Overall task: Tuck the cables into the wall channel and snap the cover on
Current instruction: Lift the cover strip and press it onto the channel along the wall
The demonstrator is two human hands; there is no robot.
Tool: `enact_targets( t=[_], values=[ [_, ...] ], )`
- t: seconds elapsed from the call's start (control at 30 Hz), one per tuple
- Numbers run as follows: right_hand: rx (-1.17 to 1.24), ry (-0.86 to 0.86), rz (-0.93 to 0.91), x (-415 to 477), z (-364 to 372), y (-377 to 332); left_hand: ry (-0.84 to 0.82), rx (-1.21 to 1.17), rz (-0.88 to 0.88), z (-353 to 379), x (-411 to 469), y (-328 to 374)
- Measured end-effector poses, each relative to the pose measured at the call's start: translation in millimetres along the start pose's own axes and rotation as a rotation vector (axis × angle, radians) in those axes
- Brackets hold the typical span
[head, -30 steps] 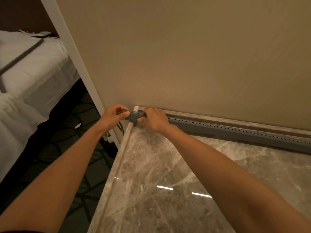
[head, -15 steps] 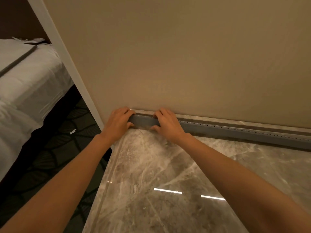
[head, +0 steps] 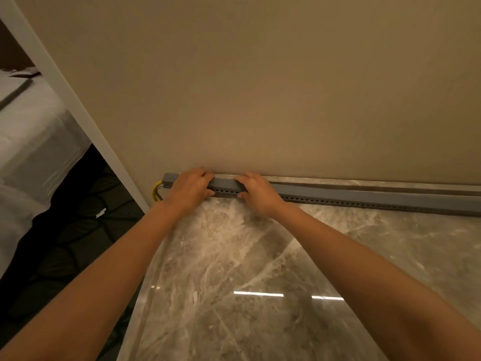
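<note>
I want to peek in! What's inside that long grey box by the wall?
Yellow cables poke out of the grey box's left end. The rest is hidden: its cover is on, and the left hand and right hand press on it.

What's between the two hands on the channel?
Head view: only a short stretch of grey channel with its row of holes lies between left hand and right hand.
</note>
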State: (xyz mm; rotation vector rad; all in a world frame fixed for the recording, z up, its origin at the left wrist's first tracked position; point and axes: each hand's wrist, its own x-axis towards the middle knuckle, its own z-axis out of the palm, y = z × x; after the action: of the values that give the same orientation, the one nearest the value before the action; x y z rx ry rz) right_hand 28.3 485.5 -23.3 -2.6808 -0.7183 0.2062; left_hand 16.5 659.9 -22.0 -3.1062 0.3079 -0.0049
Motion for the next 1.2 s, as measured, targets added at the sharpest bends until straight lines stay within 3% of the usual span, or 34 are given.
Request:
enact_targets(
  t=[0.2, 0.47, 0.67, 0.93, 1.2],
  values=[
    [-0.146, 0.132, 0.118, -49.5, -9.4, 64.6, 0.165, -0.121, 0.116, 10.9, 5.4, 47.8],
    [-0.262, 0.291, 0.228, -78.2, -23.4, 108.5, 0.178, -0.007, 0.081, 11.1, 8.6, 62.4],
    [-0.241, 0.239, 0.244, -69.9, -29.6, 114.5, 0.163, -0.025, 0.064, 12.5, 13.2, 62.5],
    [-0.186, 0.169, 0.192, -78.9, -42.4, 135.5, 0.112, -0.068, -0.113, 3.6, 15.6, 91.0],
    [-0.180, 0.210, 0.308, -149.6, -82.8, 234.3, 0.094, -0.134, -0.034, 3.1, 47.2, 220.9]
  ],
)
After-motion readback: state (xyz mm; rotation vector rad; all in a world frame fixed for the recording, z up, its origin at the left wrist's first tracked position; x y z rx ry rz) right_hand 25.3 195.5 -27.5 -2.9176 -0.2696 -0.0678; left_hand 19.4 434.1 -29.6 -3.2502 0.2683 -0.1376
